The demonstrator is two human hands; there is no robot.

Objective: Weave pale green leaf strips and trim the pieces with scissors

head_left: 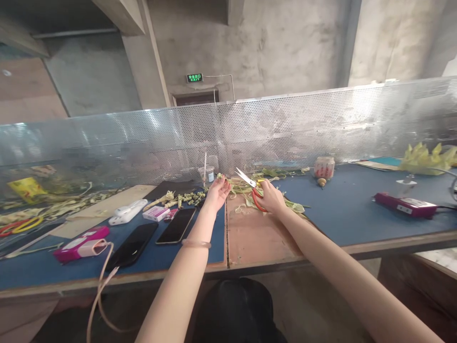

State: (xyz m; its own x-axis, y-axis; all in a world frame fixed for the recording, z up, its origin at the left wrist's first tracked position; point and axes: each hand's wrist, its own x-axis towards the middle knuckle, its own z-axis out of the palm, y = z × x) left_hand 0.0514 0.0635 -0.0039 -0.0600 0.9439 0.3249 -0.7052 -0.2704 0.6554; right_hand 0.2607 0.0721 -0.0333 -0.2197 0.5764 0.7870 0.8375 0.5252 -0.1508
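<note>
My right hand (270, 196) is wrapped round the orange-red handles of a pair of scissors (247, 178), whose pointed blades are parted and aim up and left. To the left, my left hand (217, 191) is raised over the table with curled fingers, near a small pale green plant piece (219, 176) at the fingertips. Whether those fingers grip it is too small to tell. Green stems and leaves (294, 206) lie under and behind my right hand. Just left of my left hand is a pile of small green buds (193, 197).
Two dark phones (176, 226), a white power strip (127, 212), a small box (156, 213) and a magenta socket block (82, 244) lie left. A jar (324, 168) and another magenta block (405, 205) stand right. A perforated metal screen (250, 128) runs behind the table.
</note>
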